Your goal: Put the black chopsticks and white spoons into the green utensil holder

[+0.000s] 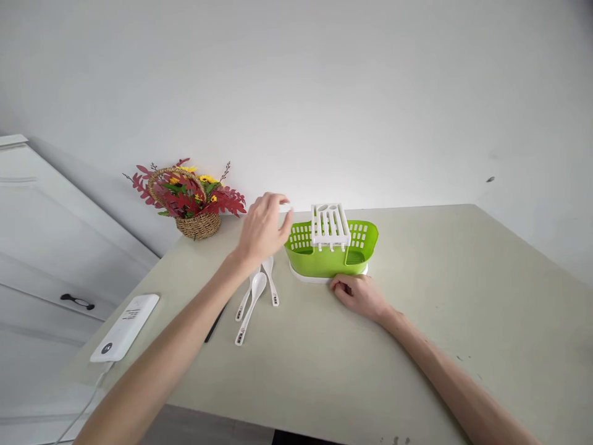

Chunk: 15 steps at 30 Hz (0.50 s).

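In the head view, the left hand [266,225] is raised above the table [417,346], just left of a bright green plastic basket [315,264] with lattice-like openings. Its grip is nearly closed, thumb and forefinger pinching a small white piece [285,208]; most of that is hidden. The basket is near the table's back edge, on a white oval base [311,279]; a white slotted plastic rack [330,224] with small front hooks sits across its middle. The right hand [360,295] rests on the table by the base's front right, fingers curled; I cannot tell whether its grip has hold of the base. Under the left forearm's far side lie three glossy white spoons [252,307] and a thin black stick [215,324]. A woven wicker basket of red leaves and yellow flowers [198,224] stands at the table's back left corner; a flat white rectangular device [126,327] with a white cable [88,398] lies along the left edge.
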Each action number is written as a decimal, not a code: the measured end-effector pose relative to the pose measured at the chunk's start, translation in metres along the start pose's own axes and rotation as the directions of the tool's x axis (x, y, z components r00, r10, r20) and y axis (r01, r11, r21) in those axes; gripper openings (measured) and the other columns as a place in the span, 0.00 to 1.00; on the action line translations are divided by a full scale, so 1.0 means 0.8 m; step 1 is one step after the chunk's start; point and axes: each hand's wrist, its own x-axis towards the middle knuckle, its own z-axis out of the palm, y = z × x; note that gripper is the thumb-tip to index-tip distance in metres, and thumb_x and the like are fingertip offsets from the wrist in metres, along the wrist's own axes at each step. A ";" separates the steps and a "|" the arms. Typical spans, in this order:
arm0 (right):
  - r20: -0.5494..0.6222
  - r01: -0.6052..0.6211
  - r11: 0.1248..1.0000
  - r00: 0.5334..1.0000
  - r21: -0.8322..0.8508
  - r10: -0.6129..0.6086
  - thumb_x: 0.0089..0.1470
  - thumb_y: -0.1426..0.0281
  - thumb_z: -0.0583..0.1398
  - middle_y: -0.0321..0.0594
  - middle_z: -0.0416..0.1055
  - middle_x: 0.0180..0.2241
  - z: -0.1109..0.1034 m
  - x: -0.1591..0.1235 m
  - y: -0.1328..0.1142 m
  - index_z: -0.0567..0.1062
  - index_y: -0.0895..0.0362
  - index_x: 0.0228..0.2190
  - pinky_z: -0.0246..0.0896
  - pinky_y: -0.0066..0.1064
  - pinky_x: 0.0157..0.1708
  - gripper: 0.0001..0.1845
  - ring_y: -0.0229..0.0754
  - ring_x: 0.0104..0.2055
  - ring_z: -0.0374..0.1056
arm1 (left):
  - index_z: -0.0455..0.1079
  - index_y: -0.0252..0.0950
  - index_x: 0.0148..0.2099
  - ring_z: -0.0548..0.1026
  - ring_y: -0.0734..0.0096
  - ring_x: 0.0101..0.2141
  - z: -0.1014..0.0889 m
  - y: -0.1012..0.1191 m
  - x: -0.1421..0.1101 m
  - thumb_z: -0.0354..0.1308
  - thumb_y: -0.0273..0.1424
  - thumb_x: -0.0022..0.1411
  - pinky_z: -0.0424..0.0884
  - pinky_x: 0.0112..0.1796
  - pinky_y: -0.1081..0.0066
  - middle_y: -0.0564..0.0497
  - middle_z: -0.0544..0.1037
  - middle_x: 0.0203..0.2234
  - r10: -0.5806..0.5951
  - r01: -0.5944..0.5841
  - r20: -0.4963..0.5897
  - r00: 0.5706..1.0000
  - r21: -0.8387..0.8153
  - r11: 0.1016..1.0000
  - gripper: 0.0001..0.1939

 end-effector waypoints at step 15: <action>0.001 -0.009 1.000 1.000 0.025 0.009 0.56 0.73 0.55 0.32 0.76 0.27 -0.001 0.002 -0.002 0.78 0.52 0.31 0.56 0.29 0.32 0.11 0.37 0.26 0.64 | 0.65 0.29 0.66 0.65 0.53 0.67 0.056 0.106 -0.013 0.48 0.41 0.76 0.60 0.68 0.52 0.37 0.69 0.66 0.247 -0.246 0.058 0.967 -0.022 0.969 0.26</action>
